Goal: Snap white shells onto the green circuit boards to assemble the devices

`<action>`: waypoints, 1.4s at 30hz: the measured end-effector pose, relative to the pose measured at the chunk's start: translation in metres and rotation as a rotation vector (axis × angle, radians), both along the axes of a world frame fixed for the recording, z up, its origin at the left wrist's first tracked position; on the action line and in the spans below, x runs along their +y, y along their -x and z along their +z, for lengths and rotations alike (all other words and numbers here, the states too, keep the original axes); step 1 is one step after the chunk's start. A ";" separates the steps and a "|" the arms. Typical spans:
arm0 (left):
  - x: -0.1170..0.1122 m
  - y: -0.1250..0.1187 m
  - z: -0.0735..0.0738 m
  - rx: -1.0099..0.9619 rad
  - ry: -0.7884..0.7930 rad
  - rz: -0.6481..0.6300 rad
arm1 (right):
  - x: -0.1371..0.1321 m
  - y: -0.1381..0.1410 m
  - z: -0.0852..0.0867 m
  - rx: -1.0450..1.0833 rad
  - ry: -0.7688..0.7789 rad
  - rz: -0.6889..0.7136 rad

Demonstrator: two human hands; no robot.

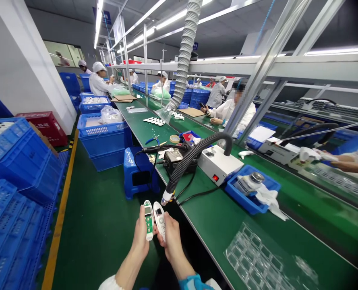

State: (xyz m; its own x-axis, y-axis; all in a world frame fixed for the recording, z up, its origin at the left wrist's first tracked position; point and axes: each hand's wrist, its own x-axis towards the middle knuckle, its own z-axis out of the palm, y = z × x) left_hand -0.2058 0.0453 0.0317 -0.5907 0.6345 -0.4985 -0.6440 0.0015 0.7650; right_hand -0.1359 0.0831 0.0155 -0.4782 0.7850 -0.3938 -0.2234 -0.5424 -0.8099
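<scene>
My left hand (140,237) holds a white shell half with a green circuit board (148,219) inside, upright. My right hand (172,237) grips a matching white cover piece (160,215) right beside it; the two parts nearly touch. Both hands hover off the near edge of the green bench (227,217), just below the nozzle of a black corrugated hose (181,165).
A white control box (219,163), a soldering station (174,159) and a blue tray with a bottle (251,187) stand on the bench. A clear blister tray (257,257) lies at the near right. Blue crates (12,193) stack at left, with a blue stool (138,171) nearby. Other workers sit farther along.
</scene>
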 end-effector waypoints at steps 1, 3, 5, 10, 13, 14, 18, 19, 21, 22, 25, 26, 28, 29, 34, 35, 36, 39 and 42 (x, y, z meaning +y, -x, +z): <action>-0.001 -0.001 -0.001 0.005 0.004 -0.006 | 0.000 -0.001 -0.001 -0.012 0.002 0.003; -0.002 -0.004 -0.003 0.017 0.007 -0.028 | -0.001 -0.004 -0.004 -0.009 0.009 -0.001; 0.002 -0.008 -0.003 0.031 0.004 -0.071 | -0.002 -0.012 -0.005 0.007 0.027 -0.025; 0.020 -0.016 0.001 0.051 -0.036 -0.152 | -0.005 -0.049 -0.002 0.051 0.094 -0.092; 0.019 -0.019 0.004 0.029 -0.049 -0.156 | -0.012 -0.073 0.007 0.187 0.143 -0.080; 0.015 -0.021 0.004 0.016 -0.042 -0.159 | -0.016 -0.081 0.011 0.235 0.168 -0.077; -0.014 -0.037 0.008 -0.044 -0.008 -0.201 | -0.034 -0.110 0.026 0.333 0.264 -0.056; -0.022 -0.042 0.011 -0.061 -0.008 -0.221 | -0.039 -0.116 0.029 0.346 0.277 -0.052; -0.034 -0.052 0.017 -0.110 -0.021 -0.259 | -0.049 -0.126 0.033 0.352 0.292 -0.059; -0.038 -0.056 0.021 -0.140 -0.027 -0.269 | -0.053 -0.130 0.035 0.343 0.289 -0.071; -0.044 -0.066 0.032 -0.237 -0.051 -0.289 | -0.062 -0.139 0.039 0.292 0.254 -0.101; -0.045 -0.068 0.036 -0.261 -0.058 -0.297 | -0.064 -0.142 0.041 0.281 0.243 -0.101; -0.045 -0.071 0.041 -0.298 -0.067 -0.320 | -0.065 -0.145 0.043 0.273 0.226 -0.101; -0.045 -0.073 0.044 -0.306 -0.064 -0.326 | -0.066 -0.147 0.044 0.276 0.220 -0.102; -0.044 -0.081 0.055 -0.306 -0.056 -0.346 | -0.066 -0.150 0.046 0.314 0.207 -0.101; -0.044 -0.083 0.057 -0.305 -0.058 -0.350 | -0.066 -0.150 0.046 0.317 0.203 -0.098; -0.044 -0.084 0.058 -0.303 -0.061 -0.354 | -0.066 -0.150 0.046 0.317 0.199 -0.096; -0.045 -0.087 0.061 -0.302 -0.066 -0.367 | -0.067 -0.150 0.045 0.311 0.184 -0.084; -0.045 -0.089 0.059 -0.322 -0.063 -0.372 | -0.067 -0.151 0.044 0.309 0.177 -0.080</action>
State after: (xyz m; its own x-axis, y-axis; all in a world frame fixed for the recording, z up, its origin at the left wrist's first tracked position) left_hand -0.1171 0.0008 0.0911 -0.1407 0.8078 -0.5725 -0.8124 0.2363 0.5331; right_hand 0.0150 0.0157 0.0599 -0.5357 0.7572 -0.3738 -0.4903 -0.6393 -0.5923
